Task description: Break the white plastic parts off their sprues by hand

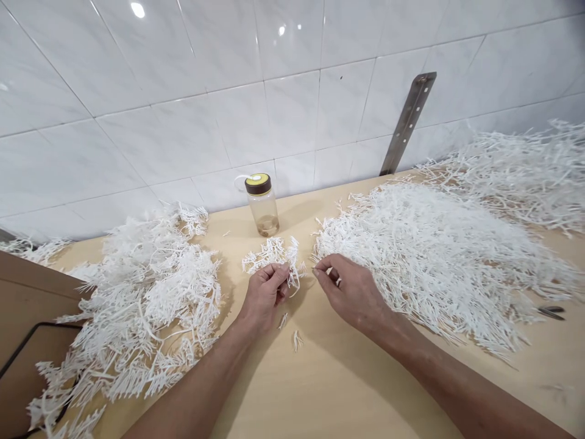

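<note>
Near the middle of the table my left hand (265,296) is closed, its thumb and forefinger pinching a thin white branched plastic sprig (294,281). My right hand (350,289) is a short way to the right, thumb and forefinger pressed together. Whatever is between those fingertips is too small to make out. Just beyond my left hand lies a small cluster of white sprigs (265,253). Two little loose bits, one nearer (297,341) and one farther (283,321), rest on the tabletop below my hands. A large heap of white sprigs (439,256) spreads beside my right hand.
Another tangled white heap (155,292) covers the left side, next to a brown box (36,317). A clear bottle with a dark and yellow lid (262,210) stands near the tiled wall. A metal strip (409,122) leans there. A dark small tool (551,313) lies far right.
</note>
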The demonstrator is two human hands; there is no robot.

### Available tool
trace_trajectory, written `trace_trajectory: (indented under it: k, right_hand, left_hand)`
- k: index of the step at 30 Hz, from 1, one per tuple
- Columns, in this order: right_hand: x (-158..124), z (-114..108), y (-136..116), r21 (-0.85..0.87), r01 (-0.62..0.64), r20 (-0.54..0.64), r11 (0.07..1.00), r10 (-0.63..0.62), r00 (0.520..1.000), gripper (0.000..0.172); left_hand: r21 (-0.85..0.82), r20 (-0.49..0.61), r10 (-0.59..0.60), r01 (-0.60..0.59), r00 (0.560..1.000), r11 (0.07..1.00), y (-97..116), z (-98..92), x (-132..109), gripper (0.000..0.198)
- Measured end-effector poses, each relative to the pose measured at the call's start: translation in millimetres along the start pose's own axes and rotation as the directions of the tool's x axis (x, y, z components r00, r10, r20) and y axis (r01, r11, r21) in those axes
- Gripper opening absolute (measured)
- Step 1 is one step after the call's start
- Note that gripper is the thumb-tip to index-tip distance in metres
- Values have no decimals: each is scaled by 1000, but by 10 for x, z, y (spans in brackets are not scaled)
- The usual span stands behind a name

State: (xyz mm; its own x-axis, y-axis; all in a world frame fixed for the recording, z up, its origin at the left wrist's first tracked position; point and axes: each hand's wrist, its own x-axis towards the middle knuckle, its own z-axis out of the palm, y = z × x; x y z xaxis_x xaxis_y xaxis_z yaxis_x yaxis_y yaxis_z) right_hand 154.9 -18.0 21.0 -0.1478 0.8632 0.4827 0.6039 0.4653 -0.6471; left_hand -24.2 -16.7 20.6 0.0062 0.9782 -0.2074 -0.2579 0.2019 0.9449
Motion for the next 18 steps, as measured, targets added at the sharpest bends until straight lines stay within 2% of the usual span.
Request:
trace_trajectory:
  k: [5,12,18]
  right_hand:
    - [-109,184,-125,108,-19,110,994,7,994,10]
    - [-110,240,-154,129,-124,138,984,106,985,11]
    - [-92,226,-151,140,-143,108,980,128,986,11]
  left_hand:
    - [43,-6,23,-22,1000,999,-7,49,-33,43]
    - [91,-2,80,-80,997,993,-83,61,-51,38]
    - [175,4,90,-89,996,980,-109,59,-61,37]
